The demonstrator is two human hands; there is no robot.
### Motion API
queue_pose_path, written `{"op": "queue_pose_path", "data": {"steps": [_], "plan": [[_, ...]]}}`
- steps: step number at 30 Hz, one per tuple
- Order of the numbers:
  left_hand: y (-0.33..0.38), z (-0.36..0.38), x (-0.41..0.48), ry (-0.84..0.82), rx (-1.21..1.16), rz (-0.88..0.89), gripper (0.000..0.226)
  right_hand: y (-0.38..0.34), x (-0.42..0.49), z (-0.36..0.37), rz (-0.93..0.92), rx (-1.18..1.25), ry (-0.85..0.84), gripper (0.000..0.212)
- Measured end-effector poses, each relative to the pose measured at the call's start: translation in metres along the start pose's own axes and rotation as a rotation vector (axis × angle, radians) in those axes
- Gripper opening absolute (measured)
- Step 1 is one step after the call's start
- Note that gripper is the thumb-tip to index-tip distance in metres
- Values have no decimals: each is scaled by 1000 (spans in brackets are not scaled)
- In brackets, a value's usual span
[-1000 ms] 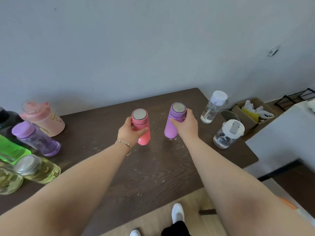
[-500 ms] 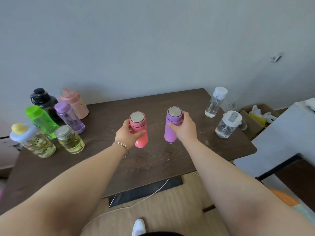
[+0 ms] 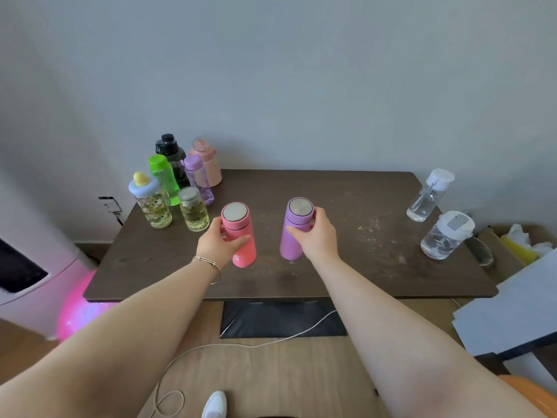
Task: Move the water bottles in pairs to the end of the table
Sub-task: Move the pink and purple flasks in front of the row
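Observation:
My left hand (image 3: 217,243) grips a pink bottle (image 3: 241,236) with a steel lid, and my right hand (image 3: 315,235) grips a purple bottle (image 3: 293,229) of the same shape. Both bottles are upright over the middle of the dark wooden table (image 3: 331,276); whether they touch the top I cannot tell. At the table's right end stand two clear bottles: a slim one with a white cap (image 3: 429,194) and a wide one with a white lid (image 3: 446,235). At the far left corner stands a cluster of several bottles (image 3: 180,185), green, purple, black, pink and glass ones.
A wall runs behind the table. A pink ball (image 3: 80,309) and a white appliance (image 3: 27,285) sit left of the table. A cardboard box (image 3: 518,242) and a grey surface (image 3: 518,312) lie to the right. A white cable (image 3: 241,345) crosses the floor below.
The view has pulled back from the table, so the bottle cluster at the left corner came fully into view. Both hands keep their grip on the pink and purple bottles.

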State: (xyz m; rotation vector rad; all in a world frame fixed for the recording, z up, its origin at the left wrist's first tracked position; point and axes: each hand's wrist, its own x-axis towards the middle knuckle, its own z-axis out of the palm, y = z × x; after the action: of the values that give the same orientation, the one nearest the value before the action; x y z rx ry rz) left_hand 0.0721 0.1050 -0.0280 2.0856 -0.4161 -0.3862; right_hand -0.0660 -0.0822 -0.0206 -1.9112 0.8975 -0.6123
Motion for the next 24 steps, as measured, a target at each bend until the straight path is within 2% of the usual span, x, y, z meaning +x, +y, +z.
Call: {"op": "queue_pose_path", "data": {"steps": [9, 18, 24], "plan": [[-60, -86, 21, 57, -16, -45, 61, -37, -13, 97, -16, -16, -75, 61], [-132, -171, 74, 5, 31, -63, 65, -69, -19, 220, 41, -36, -28, 63], [-156, -203, 114, -45, 58, -35, 65, -89, -13, 275, 54, -34, -35, 62]]}}
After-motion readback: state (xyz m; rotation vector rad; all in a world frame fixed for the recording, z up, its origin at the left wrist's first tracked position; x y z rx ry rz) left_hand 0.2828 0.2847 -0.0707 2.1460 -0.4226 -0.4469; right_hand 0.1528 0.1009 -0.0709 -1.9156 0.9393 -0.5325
